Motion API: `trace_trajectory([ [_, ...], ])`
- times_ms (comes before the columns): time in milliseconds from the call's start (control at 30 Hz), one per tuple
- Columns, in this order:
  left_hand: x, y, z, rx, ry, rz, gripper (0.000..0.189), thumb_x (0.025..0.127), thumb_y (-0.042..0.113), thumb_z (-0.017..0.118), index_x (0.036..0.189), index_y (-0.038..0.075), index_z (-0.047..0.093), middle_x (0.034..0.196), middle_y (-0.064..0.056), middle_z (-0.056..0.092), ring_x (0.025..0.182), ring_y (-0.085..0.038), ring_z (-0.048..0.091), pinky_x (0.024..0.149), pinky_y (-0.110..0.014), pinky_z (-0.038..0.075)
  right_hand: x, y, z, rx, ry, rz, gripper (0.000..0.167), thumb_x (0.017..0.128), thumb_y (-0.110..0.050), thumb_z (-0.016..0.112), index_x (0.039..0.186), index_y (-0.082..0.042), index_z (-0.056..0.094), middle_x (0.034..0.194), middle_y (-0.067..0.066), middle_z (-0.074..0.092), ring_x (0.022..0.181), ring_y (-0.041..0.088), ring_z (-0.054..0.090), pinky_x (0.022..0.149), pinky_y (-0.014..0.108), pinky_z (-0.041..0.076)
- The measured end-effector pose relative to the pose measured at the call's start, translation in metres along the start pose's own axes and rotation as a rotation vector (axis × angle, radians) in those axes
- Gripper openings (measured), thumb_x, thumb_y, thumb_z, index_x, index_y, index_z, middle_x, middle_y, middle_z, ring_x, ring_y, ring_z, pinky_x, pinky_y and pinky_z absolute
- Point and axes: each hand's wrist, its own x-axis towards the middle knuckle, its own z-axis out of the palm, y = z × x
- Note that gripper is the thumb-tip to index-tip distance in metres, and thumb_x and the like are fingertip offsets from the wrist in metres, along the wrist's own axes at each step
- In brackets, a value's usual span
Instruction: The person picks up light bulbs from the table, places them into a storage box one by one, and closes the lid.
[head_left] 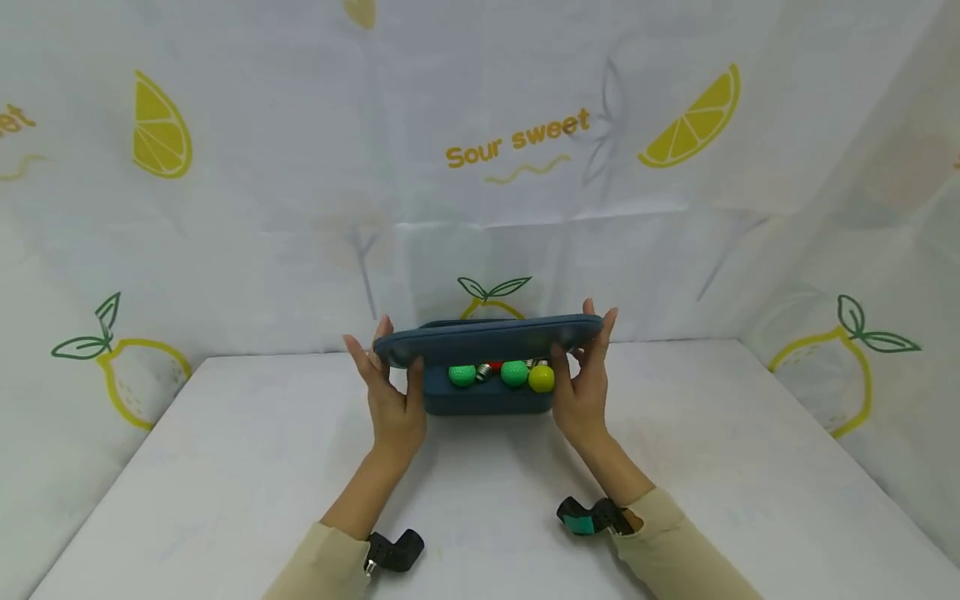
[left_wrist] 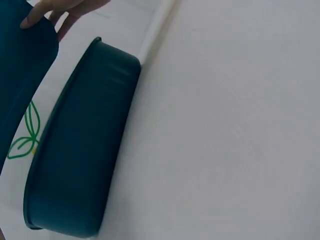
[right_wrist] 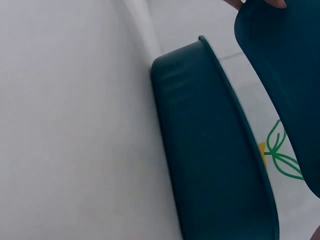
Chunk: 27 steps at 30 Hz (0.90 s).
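A dark teal lid [head_left: 487, 340] is held up, nearly level, in front of and above a teal box [head_left: 487, 404] on the table. At the lid's left end my left hand [head_left: 397, 412] grips it, thumb on the near edge and fingers behind. My right hand [head_left: 583, 404] holds the right end the same way. Below the lid, inside the box, show green balls [head_left: 514, 372], a yellow ball [head_left: 542, 378], a bit of red and silver screw-threaded pieces [head_left: 483, 372]. The lid hides the rest of the contents. Both wrist views show the box's side wall [left_wrist: 82, 140] [right_wrist: 210, 145] and the lid apart from it.
The box stands on a white table [head_left: 247, 467], close to its back edge. Behind hangs a white cloth [head_left: 300, 208] printed with lemons and lettering. A black device is strapped to each wrist, one on the left [head_left: 396, 552] and one on the right [head_left: 592, 517].
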Motion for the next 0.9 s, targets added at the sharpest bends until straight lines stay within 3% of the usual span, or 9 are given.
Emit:
trace_trajectory([
  [133,-0.007,-0.004,-0.005,0.116,-0.062,0.016,0.087,0.105,0.019,0.055,0.161,0.04,-0.009,0.158,-0.033,0.032,0.147,-0.04,0.04,0.126,-0.031,0.026,-0.008,0.005,0.001,-0.088,-0.002,-0.043,0.072,0.102,0.003,0.049,0.16,0.005,0.006,0.165,0.026,0.024,0.147,0.008,0.036,0.12,0.017,0.03],
  [233,-0.006,-0.007,-0.01,0.216,-0.134,0.048,0.069,0.106,0.038,0.049,0.164,0.028,0.011,0.155,-0.034,0.035,0.144,-0.045,0.042,0.121,-0.044,0.036,-0.006,0.007,0.0,-0.148,-0.006,-0.061,0.066,0.102,0.003,0.05,0.16,0.002,0.019,0.164,0.029,0.024,0.157,0.022,0.021,0.128,0.026,0.018],
  [367,0.0,-0.01,-0.012,0.285,-0.247,0.038,0.066,0.105,0.053,0.044,0.159,0.015,0.035,0.159,-0.029,0.034,0.144,-0.045,0.041,0.109,-0.061,0.044,-0.001,0.009,-0.003,-0.191,-0.015,-0.038,0.058,0.101,0.0,0.053,0.156,-0.003,0.035,0.161,0.026,0.033,0.152,0.038,0.032,0.126,0.033,0.026],
  [467,0.001,-0.013,-0.014,0.314,-0.332,-0.031,0.069,0.102,0.048,0.054,0.16,0.019,0.032,0.164,-0.027,0.026,0.149,-0.045,0.035,0.112,-0.063,0.04,-0.002,0.012,-0.003,-0.235,-0.067,0.028,0.058,0.102,-0.007,0.056,0.157,-0.008,0.037,0.161,0.025,0.034,0.148,0.042,0.037,0.121,0.047,0.035],
  [567,-0.001,-0.018,-0.018,0.351,-0.443,-0.132,0.079,0.096,0.039,0.064,0.162,0.023,0.025,0.167,-0.024,0.02,0.153,-0.044,0.026,0.119,-0.064,0.031,-0.005,0.015,-0.002,-0.28,-0.15,0.138,0.062,0.102,-0.016,0.058,0.159,-0.015,0.034,0.163,0.023,0.031,0.15,0.041,0.035,0.116,0.062,0.035],
  [733,-0.005,-0.026,-0.018,0.391,-0.594,-0.308,0.08,0.097,0.046,0.061,0.163,0.027,0.021,0.17,-0.018,0.015,0.158,-0.04,0.013,0.126,-0.062,0.014,-0.009,0.021,0.0,-0.319,-0.254,0.307,0.061,0.104,-0.029,0.054,0.16,-0.018,0.033,0.166,0.018,0.028,0.152,0.04,0.03,0.119,0.063,0.031],
  [900,-0.01,-0.03,-0.015,0.394,-0.618,-0.41,0.075,0.098,0.05,0.059,0.161,0.025,0.028,0.169,-0.018,0.019,0.158,-0.04,0.014,0.126,-0.061,0.015,-0.011,0.026,0.001,-0.301,-0.322,0.419,0.059,0.105,-0.032,0.051,0.159,-0.014,0.034,0.168,0.016,0.025,0.155,0.039,0.025,0.123,0.061,0.025],
])
